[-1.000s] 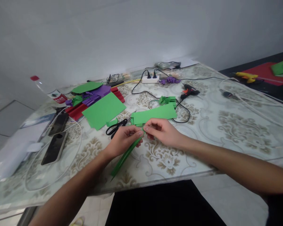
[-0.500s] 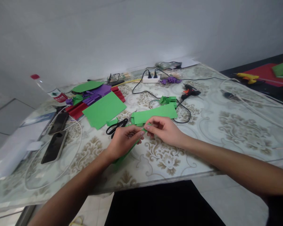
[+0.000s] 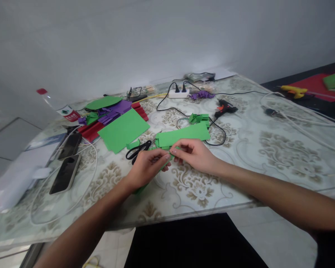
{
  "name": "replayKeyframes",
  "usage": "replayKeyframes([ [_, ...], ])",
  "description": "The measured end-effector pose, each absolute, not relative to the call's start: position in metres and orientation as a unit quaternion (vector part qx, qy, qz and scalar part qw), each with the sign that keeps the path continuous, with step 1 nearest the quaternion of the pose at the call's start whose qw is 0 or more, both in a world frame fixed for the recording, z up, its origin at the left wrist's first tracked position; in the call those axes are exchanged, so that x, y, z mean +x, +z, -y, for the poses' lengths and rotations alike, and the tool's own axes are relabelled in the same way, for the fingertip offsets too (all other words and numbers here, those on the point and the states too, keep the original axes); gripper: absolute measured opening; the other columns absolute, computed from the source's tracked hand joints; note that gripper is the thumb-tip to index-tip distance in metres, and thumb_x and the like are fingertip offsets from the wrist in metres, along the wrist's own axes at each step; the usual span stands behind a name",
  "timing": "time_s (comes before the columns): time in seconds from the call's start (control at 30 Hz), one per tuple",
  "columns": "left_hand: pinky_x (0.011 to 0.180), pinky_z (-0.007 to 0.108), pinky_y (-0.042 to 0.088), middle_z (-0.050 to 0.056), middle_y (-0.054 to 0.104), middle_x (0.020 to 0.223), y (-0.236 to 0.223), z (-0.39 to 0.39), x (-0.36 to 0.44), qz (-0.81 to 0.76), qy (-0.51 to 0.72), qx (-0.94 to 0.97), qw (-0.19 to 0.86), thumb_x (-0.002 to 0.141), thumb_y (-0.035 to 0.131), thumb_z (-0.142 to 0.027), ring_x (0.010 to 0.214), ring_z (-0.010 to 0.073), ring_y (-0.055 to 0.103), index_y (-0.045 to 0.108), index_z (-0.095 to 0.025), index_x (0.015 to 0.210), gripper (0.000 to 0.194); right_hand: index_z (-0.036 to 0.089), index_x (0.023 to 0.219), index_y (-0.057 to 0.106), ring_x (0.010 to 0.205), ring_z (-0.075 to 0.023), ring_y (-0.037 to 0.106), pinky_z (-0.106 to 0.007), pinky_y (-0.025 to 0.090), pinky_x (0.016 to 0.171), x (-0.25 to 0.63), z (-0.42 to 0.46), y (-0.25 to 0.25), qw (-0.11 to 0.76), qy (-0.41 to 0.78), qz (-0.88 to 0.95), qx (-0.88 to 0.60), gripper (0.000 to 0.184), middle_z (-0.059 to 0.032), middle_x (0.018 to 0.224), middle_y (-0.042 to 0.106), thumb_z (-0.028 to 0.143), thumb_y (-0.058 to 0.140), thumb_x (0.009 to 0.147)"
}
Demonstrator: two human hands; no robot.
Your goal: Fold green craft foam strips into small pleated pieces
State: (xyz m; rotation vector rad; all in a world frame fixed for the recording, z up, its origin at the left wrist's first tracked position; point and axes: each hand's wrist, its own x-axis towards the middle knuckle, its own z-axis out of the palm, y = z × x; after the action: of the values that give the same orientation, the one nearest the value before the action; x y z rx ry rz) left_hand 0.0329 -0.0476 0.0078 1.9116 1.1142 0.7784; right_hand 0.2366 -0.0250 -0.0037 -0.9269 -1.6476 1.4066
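Near the front of the table, my left hand (image 3: 147, 166) is closed on a narrow green paper strip (image 3: 141, 190), most of which is hidden beneath the palm. My right hand (image 3: 194, 154) pinches the strip's far end, its fingertips close against those of my left hand. Just beyond my left hand lie black-handled scissors (image 3: 136, 149). A long green paper piece (image 3: 184, 135) rests flat behind my right hand, and part of the scissors' blades is hidden by it. Farther back is a small bunch of folded green paper (image 3: 198, 119).
Left of centre lie a green sheet (image 3: 124, 130), purple paper (image 3: 120, 108) and red corrugated paper (image 3: 93, 130). A bottle (image 3: 61, 106) and a phone (image 3: 65, 174) stand or lie farther left. A black glue gun (image 3: 225, 108) and a power strip (image 3: 178, 93) with cables are at the back.
The strip's tail, which stuck out toward the table's front edge, has swung under my left hand and shows less. Both hands have barely moved.
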Motion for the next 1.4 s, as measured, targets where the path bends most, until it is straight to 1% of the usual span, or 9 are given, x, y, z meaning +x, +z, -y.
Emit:
replayKeyframes([
  [0.23,0.061,0.021,0.047,0.001,0.07,0.069,0.008,0.047,0.032,-0.438,0.29,0.761,0.38,0.098,0.054,-0.034,0.062,0.0116,0.064,0.069,-0.015,0.085,0.027,0.015,0.084,0.066,0.057,-0.0142,0.06,-0.024,0.046,0.054,0.238,0.024,-0.001,0.377,0.549,0.651,-0.364,0.024,-0.0008,0.062,0.064,0.04,0.068,0.086],
  [0.43,0.062,0.021,0.05,0.002,0.069,0.068,0.008,0.042,0.031,-0.446,0.299,0.733,0.416,0.097,0.054,-0.034,0.062,0.0118,0.065,0.065,-0.014,0.079,0.029,0.015,0.083,0.065,0.054,-0.0126,0.061,-0.023,0.048,0.054,0.246,0.011,0.001,0.413,0.548,0.614,-0.39,0.029,-0.0009,0.062,0.067,0.043,0.072,0.081],
  [0.57,0.062,0.021,0.05,0.002,0.068,0.067,0.005,0.041,0.031,-0.444,0.285,0.727,0.438,0.097,0.053,-0.035,0.061,0.0114,0.064,0.063,-0.014,0.075,0.032,0.015,0.086,0.066,0.055,-0.0132,0.064,-0.024,0.05,0.056,0.247,0.01,0.001,0.403,0.574,0.596,-0.392,0.033,-0.0009,0.065,0.069,0.046,0.077,0.077],
  [0.77,0.062,0.021,0.05,0.002,0.068,0.068,0.004,0.042,0.031,-0.439,0.268,0.726,0.455,0.097,0.054,-0.037,0.062,0.0117,0.065,0.065,-0.015,0.078,0.031,0.016,0.087,0.066,0.055,-0.014,0.067,-0.02,0.043,0.049,0.243,0.016,-0.002,0.394,0.556,0.62,-0.39,0.032,0.0016,0.061,0.066,0.042,0.08,0.075],
  [0.97,0.057,0.021,0.051,0.003,0.07,0.071,0.009,0.04,0.032,-0.44,0.266,0.718,0.47,0.095,0.056,-0.041,0.057,0.0111,0.065,0.065,-0.015,0.082,0.031,0.017,0.085,0.065,0.055,-0.0142,0.067,-0.021,0.044,0.049,0.244,0.013,-0.002,0.444,0.525,0.596,-0.415,0.035,-0.0001,0.068,0.068,0.043,0.083,0.07],
  [1.1,0.055,0.02,0.051,0.003,0.07,0.069,0.015,0.029,0.022,-0.464,0.253,0.715,0.457,0.09,0.063,-0.045,0.056,0.0115,0.064,0.066,-0.015,0.08,0.032,0.017,0.087,0.066,0.055,-0.0153,0.066,-0.023,0.044,0.048,0.248,0.009,0.0,0.476,0.484,0.58,-0.451,0.033,-0.0004,0.068,0.067,0.042,0.081,0.072],
  [1.23,0.052,0.021,0.05,0.004,0.071,0.069,0.019,0.015,0.004,-0.5,0.26,0.699,0.439,0.079,0.074,-0.048,0.054,0.0116,0.062,0.069,-0.015,0.08,0.034,0.017,0.088,0.067,0.055,-0.0132,0.063,-0.026,0.048,0.051,0.25,0.008,0.0,0.495,0.466,0.576,-0.454,0.029,-0.0026,0.082,0.069,0.039,0.08,0.073],
  [1.33,0.047,0.02,0.047,0.004,0.071,0.067,0.023,0.008,-0.006,-0.522,0.287,0.68,0.427,0.075,0.079,-0.045,0.05,0.0113,0.06,0.07,-0.014,0.081,0.033,0.018,0.088,0.065,0.064,-0.0156,0.064,-0.028,0.053,0.055,0.249,0.006,-0.003,0.485,0.499,0.577,-0.428,0.029,-0.0038,0.084,0.07,0.038,0.079,0.073],
  [1.4,0.045,0.02,0.044,0.004,0.07,0.065,0.025,0.007,-0.009,-0.53,0.305,0.677,0.409,0.073,0.082,-0.043,0.048,0.011,0.058,0.071,-0.014,0.082,0.032,0.017,0.088,0.065,0.067,-0.0164,0.065,-0.028,0.053,0.058,0.249,0.005,-0.006,0.449,0.521,0.596,-0.415,0.027,-0.0038,0.079,0.07,0.036,0.078,0.073],
])
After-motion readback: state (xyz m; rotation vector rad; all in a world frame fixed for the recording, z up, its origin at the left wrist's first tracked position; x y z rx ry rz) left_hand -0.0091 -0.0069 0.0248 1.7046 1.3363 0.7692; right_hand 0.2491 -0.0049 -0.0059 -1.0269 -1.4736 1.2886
